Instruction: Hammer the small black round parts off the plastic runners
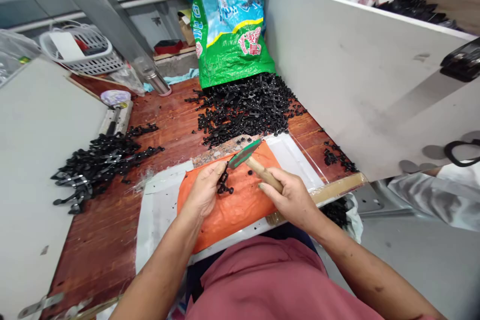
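Centre of frame: we find the left hand (206, 187) pinching a black plastic piece (224, 185) between thumb and fingers, over an orange sheet (232, 222). The right hand (294, 197) is wrapped round the wooden handle (267, 175) of a tool, whose green blade (244, 154) lies slantwise just above the piece. Whether the edge touches it, we cannot tell. One loose black bit (250, 172) sits on the sheet below the handle.

Upper middle: a heap of black parts (247, 110) at the mouth of a green-and-blue sack (232, 30). Left of frame: a second pile (99, 167), larger branching pieces, on the reddish wooden tabletop (105, 245).

Our reading: blade work on the single pinched piece is in hand, perhaps parting small bits from it. The next move calls for a firm left pinch, fingertips clear of the edge, and a short, controlled right-hand stroke.
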